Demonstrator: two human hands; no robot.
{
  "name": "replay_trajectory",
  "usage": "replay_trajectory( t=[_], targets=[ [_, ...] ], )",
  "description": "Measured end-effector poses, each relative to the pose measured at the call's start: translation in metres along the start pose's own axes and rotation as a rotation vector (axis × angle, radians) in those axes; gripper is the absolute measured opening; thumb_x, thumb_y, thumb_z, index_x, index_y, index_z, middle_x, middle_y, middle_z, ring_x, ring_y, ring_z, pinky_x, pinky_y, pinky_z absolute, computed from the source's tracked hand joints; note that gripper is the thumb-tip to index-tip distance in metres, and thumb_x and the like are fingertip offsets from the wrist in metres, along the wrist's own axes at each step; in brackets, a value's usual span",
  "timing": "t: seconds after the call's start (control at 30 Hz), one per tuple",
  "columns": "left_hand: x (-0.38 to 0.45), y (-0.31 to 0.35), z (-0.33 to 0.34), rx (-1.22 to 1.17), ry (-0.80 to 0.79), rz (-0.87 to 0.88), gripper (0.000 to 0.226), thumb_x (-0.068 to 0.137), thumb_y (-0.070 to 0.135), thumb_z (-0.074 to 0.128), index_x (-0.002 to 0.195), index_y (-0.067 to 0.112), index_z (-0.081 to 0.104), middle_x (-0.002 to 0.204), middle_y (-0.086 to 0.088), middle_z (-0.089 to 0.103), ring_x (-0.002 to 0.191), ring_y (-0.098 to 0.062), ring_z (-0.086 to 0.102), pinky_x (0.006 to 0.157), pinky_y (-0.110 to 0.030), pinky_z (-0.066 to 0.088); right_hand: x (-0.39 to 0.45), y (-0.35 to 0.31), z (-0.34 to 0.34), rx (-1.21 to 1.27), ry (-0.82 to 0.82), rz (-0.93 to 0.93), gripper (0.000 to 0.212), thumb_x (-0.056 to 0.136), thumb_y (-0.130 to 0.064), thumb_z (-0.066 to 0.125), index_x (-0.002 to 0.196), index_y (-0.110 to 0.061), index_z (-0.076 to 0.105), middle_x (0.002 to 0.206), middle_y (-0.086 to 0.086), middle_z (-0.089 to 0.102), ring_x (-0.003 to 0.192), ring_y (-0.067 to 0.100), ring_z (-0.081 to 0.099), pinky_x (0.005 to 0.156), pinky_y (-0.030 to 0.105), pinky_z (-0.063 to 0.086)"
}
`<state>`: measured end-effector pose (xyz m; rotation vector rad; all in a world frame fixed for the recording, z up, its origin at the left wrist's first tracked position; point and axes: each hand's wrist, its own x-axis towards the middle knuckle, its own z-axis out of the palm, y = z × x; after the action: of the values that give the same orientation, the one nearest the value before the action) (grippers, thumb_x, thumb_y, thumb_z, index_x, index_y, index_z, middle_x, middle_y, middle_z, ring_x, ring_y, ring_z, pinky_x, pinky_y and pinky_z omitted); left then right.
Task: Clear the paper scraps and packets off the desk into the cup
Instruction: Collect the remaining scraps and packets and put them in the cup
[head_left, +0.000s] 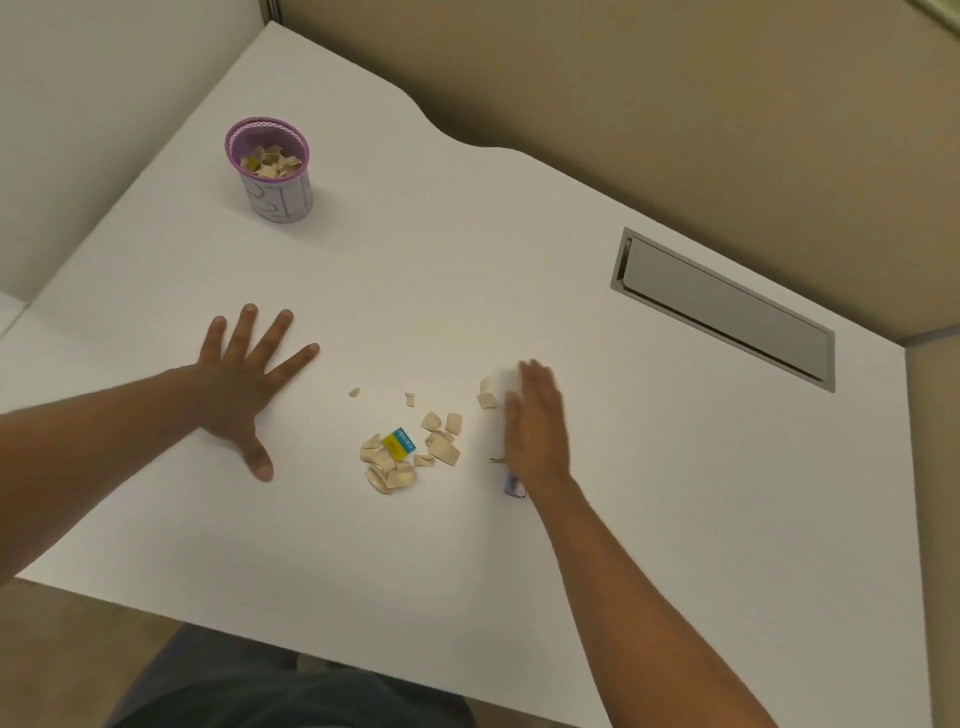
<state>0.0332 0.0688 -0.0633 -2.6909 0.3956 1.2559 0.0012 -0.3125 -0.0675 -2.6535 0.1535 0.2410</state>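
While both flat and spread: paper scraps (410, 454) between left hand (241, 382) and right hand (535, 426).

Purple-rimmed cup (275, 176) (beige scraps (410, 452))

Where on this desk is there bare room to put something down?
Bare patches: between the cup and the metal hatch, and the near edge below the scrap pile. Crowded: the middle, between the left hand and right hand.
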Motion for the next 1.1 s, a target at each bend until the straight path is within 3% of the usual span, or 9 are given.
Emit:
replay_trajectory(
  t=[0.07, 0.13, 0.3, 0.47, 0.57, 0.73, 0.83, 0.97, 1.1],
  targets=[
    [-0.004, 0.003, 0.002, 0.0, 0.023, 0.004, 0.18, 0.013, 0.107, 0.057, 0.135, 0.039, -0.057, 0.145, -0.012, -0.065, 0.136, -0.049, -0.054, 0.12, -0.072, -0.015, -0.001, 0.019, -0.014, 0.088, -0.003, 0.251, 0.06, 0.108, -0.042, 0.031, 0.16, -0.015, 0.019, 0.17, 0.003, 0.013, 0.158, 0.021, 0.004, 0.128, 0.042, 0.01],
    [-0.007, 0.005, 0.007, -0.035, 0.106, 0.009, 0.182, 0.024, 0.095, 0.076, 0.148, 0.039, -0.045, 0.154, -0.011, -0.057, 0.143, -0.045, -0.05, 0.123, -0.069, -0.014, -0.008, 0.029, -0.015, 0.138, -0.116, 0.298, 0.066, 0.106, -0.051, 0.026, 0.162, -0.02, 0.009, 0.171, -0.002, 0.001, 0.158, 0.017, -0.005, 0.129, 0.042, 0.006],
    [-0.002, 0.003, 0.0, 0.017, 0.017, -0.026, 0.18, 0.007, 0.11, 0.05, 0.13, 0.041, -0.061, 0.145, -0.012, -0.066, 0.142, -0.051, -0.047, 0.12, -0.072, -0.013, -0.023, 0.016, 0.015, -0.013, -0.233, -0.112, 0.063, 0.108, -0.044, 0.025, 0.162, -0.02, 0.007, 0.171, 0.0, -0.006, 0.158, 0.02, -0.01, 0.129, 0.042, 0.001],
    [-0.001, 0.003, -0.001, 0.018, -0.024, -0.027, 0.178, 0.008, 0.108, 0.056, 0.121, 0.044, -0.066, 0.135, -0.008, -0.073, 0.136, -0.048, -0.053, 0.119, -0.072, -0.017, -0.031, -0.012, 0.034, 0.012, -0.326, -0.306, 0.066, 0.107, -0.047, 0.034, 0.162, -0.021, 0.008, 0.171, -0.003, -0.001, 0.158, 0.015, -0.007, 0.129, 0.043, 0.01],
    [-0.001, 0.004, -0.002, 0.021, -0.011, -0.024, 0.177, 0.011, 0.106, 0.059, 0.121, 0.045, -0.066, 0.133, -0.007, -0.073, 0.135, -0.046, -0.054, 0.118, -0.071, -0.018, -0.035, -0.021, 0.041, 0.03, -0.318, -0.395, 0.089, 0.096, -0.06, 0.05, 0.162, -0.024, 0.002, 0.171, -0.007, -0.002, 0.158, 0.015, -0.006, 0.128, 0.042, 0.013],
    [-0.001, 0.003, -0.001, 0.014, -0.017, -0.024, 0.177, 0.008, 0.107, 0.056, 0.121, 0.045, -0.066, 0.131, -0.006, -0.074, 0.138, -0.048, -0.052, 0.117, -0.071, -0.02, -0.031, -0.041, 0.054, -0.184, -0.341, -0.427, 0.134, 0.055, -0.096, 0.055, 0.16, -0.035, -0.004, 0.17, -0.004, -0.01, 0.156, 0.029, -0.016, 0.123, 0.052, -0.004],
    [0.0, 0.002, -0.001, 0.008, -0.015, -0.019, 0.178, 0.006, 0.107, 0.056, 0.122, 0.046, -0.065, 0.131, -0.006, -0.074, 0.138, -0.048, -0.053, 0.117, -0.071, -0.02, -0.032, -0.045, 0.057, -0.267, -0.311, -0.439, 0.116, 0.066, -0.087, 0.057, 0.158, -0.029, 0.019, 0.17, 0.002, 0.003, 0.157, 0.032, -0.007, 0.125, 0.055, 0.007],
    [0.002, 0.0, 0.001, 0.003, -0.008, -0.023, 0.179, 0.006, 0.107, 0.057, 0.124, 0.046, -0.064, 0.131, -0.005, -0.075, 0.136, -0.047, -0.054, 0.116, -0.071, -0.021, -0.042, -0.033, 0.053, 0.041, -0.223, -0.393, 0.051, 0.093, -0.037, 0.068, 0.138, -0.014, 0.058, 0.16, 0.005, 0.038, 0.154, 0.026, 0.023, 0.123, 0.046, 0.027],
    [0.003, 0.0, 0.004, 0.003, -0.005, -0.022, 0.18, 0.005, 0.107, 0.057, 0.124, 0.045, -0.064, 0.13, -0.005, -0.075, 0.134, -0.046, -0.056, 0.115, -0.07, -0.024, -0.045, -0.023, 0.037, 0.102, -0.196, -0.342, 0.025, 0.1, -0.014, 0.059, 0.122, -0.011, 0.07, 0.148, 0.002, 0.053, 0.147, 0.022, 0.038, 0.121, 0.037, 0.031]
  ],
)
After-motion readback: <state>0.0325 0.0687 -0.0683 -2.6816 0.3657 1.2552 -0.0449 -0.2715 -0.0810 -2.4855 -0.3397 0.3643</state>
